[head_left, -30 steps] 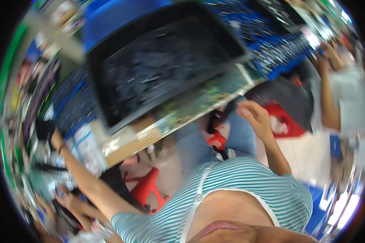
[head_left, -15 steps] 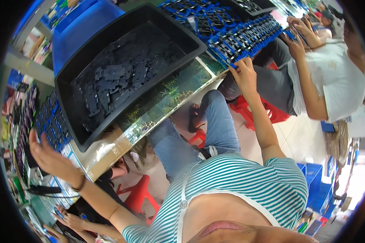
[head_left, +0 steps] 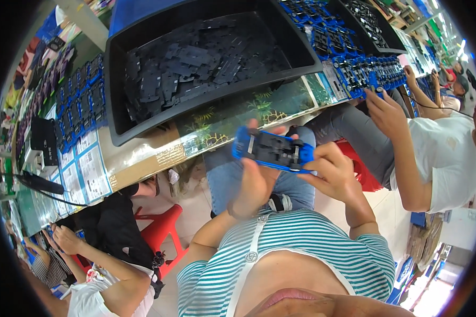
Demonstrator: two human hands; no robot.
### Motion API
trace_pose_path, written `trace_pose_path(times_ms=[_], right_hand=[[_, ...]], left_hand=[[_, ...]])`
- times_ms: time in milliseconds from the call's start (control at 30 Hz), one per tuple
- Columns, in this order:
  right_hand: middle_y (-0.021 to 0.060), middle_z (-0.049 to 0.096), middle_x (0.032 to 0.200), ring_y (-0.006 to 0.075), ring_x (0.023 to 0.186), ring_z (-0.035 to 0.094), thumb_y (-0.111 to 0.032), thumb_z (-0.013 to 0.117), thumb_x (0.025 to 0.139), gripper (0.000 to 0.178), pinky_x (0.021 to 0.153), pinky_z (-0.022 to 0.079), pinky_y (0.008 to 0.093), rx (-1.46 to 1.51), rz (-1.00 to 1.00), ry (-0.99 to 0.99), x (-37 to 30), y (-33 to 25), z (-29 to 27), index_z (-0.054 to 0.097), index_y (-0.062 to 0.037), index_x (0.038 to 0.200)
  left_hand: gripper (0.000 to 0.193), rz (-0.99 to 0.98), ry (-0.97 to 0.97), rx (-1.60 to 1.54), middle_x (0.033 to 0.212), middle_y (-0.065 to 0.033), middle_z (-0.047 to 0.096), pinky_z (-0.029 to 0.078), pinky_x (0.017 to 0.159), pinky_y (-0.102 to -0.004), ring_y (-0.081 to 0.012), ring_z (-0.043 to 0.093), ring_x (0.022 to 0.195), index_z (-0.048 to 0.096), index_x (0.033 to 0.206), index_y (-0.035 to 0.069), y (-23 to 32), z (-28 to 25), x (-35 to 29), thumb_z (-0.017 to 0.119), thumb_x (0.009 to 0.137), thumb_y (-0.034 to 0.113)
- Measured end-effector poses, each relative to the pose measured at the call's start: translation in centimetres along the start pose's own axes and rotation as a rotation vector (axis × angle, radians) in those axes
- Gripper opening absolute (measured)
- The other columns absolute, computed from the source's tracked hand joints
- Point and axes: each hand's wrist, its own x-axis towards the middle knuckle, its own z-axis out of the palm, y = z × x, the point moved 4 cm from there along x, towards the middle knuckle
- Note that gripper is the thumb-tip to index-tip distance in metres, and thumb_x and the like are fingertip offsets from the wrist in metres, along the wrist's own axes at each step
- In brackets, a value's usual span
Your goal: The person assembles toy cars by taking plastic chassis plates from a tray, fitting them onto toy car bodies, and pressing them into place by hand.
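Right hand (head_left: 336, 171): thumb and forefinger pinched nearly together on the right end of a blue toy car (head_left: 275, 150).
Left hand (head_left: 256, 182): partly open around the car's left part, thumb at the near edge.
Hidden or unclear: the left fingers pass behind the car, so their grip is mostly out of sight; motion blurs that hand and the car's left end. The car's top faces away.
Half a second ago: the hands were wide apart, the left raised near the left-hand rows, the right at the stacked rows on the right; now they meet at the car.
Car's look: underside showing, flat black base, dark wheels, bright blue body around the edges, slightly tilted.
Car's place: in front of the table edge (head_left: 195, 132), above the person's lap.
Black bin (head_left: 217, 101): beyond the car, holding loose flat black parts.
Blue tub (head_left: 137, 13): behind the bin, cut off above.
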Motion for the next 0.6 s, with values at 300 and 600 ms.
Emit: trace_pose_path(times_ms=[300, 600], right_hand=[[0.0094, 0.059, 0.075, 0.0265, 0.067, 0.060, -0.021, 0.069, 0.080, 0.022, 0.058, 0.049, 0.0352, 0.068, -0.320, 0.137, 16.6, -2.0, 3.4, 0.064, -0.0052, 0.093], [0.0124, 0.064, 0.094, 0.0290, 0.090, 0.062, -0.032, 0.069, 0.078, 0.032, 0.079, 0.050, 0.0383, -0.263, -0.090, -0.158, 28.8, 6.8, 13.7, 0.066, -0.0061, 0.096]], left_hand=[[0.078, 0.322, 0.341, 0.083, 0.128, -0.0127, 0.049, 0.043, 0.098, -0.0414, -0.0253, 0.052, 0.115, 0.038, 0.135, 0.006, 8.7, -5.2, -2.6, 0.033, 0.089, 0.069], [0.068, 0.304, 0.354, -0.066, 0.127, -0.0133, 0.050, 0.046, 0.095, -0.0421, -0.0269, 0.053, 0.114, 0.039, 0.134, 0.009, 10.7, -6.5, -4.1, 0.026, 0.091, 0.059]])
